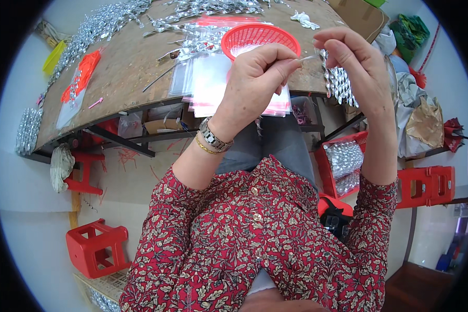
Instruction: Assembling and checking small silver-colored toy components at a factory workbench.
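My left hand (262,78), with a watch and a gold bracelet on its wrist, is raised above the near table edge. Thumb and index finger pinch a thin pale thread (308,57) whose end sticks out to the right. My right hand (356,65) is raised opposite it, fingers curled and thumb close to the index finger; whether anything sits between them is too small to tell. Just past the right hand, silver twisted foil strips (339,86) hang at the table edge. Behind my left hand are a red plastic basket (260,31) and a stack of clear plastic bags (208,83).
The brown table (135,62) carries heaps of silver twisted strips (104,26), an orange-red packet (81,75) and a thin dark rod (160,76). A red crate (320,166) of silver strips stands low at right. Red stools (96,247) stand at both sides; bags (424,122) pile up at right.
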Tool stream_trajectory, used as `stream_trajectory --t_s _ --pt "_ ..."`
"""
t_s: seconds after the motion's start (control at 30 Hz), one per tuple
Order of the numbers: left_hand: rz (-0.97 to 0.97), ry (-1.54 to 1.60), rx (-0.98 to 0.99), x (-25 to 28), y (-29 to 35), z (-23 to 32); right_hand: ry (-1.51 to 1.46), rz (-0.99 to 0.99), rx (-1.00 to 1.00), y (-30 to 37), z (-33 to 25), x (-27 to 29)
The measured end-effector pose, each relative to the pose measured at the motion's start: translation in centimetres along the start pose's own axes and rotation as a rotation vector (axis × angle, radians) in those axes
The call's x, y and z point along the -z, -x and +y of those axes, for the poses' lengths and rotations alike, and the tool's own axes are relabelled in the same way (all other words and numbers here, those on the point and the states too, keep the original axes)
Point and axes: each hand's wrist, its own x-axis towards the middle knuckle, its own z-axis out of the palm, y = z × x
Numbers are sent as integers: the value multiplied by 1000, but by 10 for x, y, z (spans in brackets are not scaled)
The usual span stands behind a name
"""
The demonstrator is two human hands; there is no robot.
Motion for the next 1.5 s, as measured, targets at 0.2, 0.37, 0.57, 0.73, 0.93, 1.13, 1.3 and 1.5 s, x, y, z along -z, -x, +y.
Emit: stream_trajectory --t_s 0.2,0.37,0.57,0.73,0.93,1.13,1.3,1.5 --pt "9 -105 -53 -1 -1 -2 162 -72 -9 4 -4 -8" --pt "19 -186 -76 -1 -2 -3 230 -118 -29 5 -7 -8" --pt "2 -123 -61 -1 -1 -4 57 -96 -106 7 -5 -9" --pt "-1 -19 -59 2 -4 -11 -231 -60 -206 12 4 -11" --pt "22 127 9 5 -6 -22 -645 50 -321 21 17 -24" --pt "24 336 93 3 -6 -40 -928 160 -277 28 26 -44" --pt "31 317 113 1 -2 -45 -840 252 -258 32 24 -57" --pt "33 272 133 -1 3 -43 -390 230 -10 34 28 -63"
